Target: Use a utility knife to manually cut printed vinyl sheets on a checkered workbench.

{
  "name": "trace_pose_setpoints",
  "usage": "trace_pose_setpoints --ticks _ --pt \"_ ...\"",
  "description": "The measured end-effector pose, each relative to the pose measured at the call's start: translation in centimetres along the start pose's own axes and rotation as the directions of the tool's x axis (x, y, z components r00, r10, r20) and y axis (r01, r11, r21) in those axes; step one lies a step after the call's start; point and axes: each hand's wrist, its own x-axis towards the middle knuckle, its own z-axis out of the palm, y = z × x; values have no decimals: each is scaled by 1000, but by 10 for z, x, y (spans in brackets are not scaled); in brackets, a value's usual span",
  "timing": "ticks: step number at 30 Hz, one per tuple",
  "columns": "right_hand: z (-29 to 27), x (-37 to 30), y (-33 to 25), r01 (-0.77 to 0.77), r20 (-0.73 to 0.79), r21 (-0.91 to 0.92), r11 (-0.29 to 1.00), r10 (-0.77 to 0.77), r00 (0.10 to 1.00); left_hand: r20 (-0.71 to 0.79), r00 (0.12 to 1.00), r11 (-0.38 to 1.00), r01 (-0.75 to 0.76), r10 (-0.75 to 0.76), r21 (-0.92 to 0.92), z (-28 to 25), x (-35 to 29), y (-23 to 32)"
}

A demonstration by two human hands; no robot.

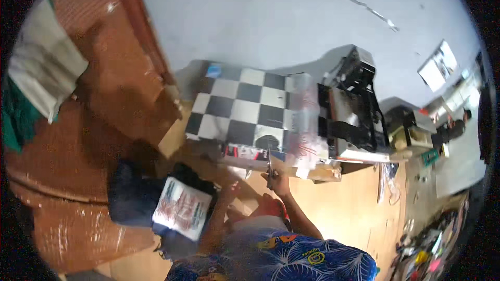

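Note:
My right hand (279, 184) is closed around a slim pointed tool (270, 169) with a dark handle. Its tip points up toward the front edge of a table covered in a black-and-white checked cloth (245, 112); blur hides its exact kind. Lower and to the left, my left hand (229, 191) is smeared, and its fingers do not show clearly. Beside that hand lies a white printed bag (183, 208) on top of dark fabric (133, 198). A clear plastic sheet (303, 125) with red print hangs over the right part of the checked cloth.
A black machine (359, 109) stands right of the checked cloth. Brown wooden furniture (99, 140) fills the left, with a pale cloth (44, 54) over it. Mixed items (429, 244) are heaped at lower right. A person (453, 127) is at far right.

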Motion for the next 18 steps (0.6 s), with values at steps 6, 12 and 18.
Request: trace_pose_setpoints --ticks 6,12,18 --pt "-108 15 20 366 -232 -369 854 -466 854 75 973 973 -222 217 68 78 78 56" --pt "-192 27 11 252 -125 -191 949 -278 952 386 848 926 -376 363 -44 124 149 126" --pt "-225 46 15 365 -71 -212 907 -387 919 88 500 320 -399 861 -859 162 215 151"
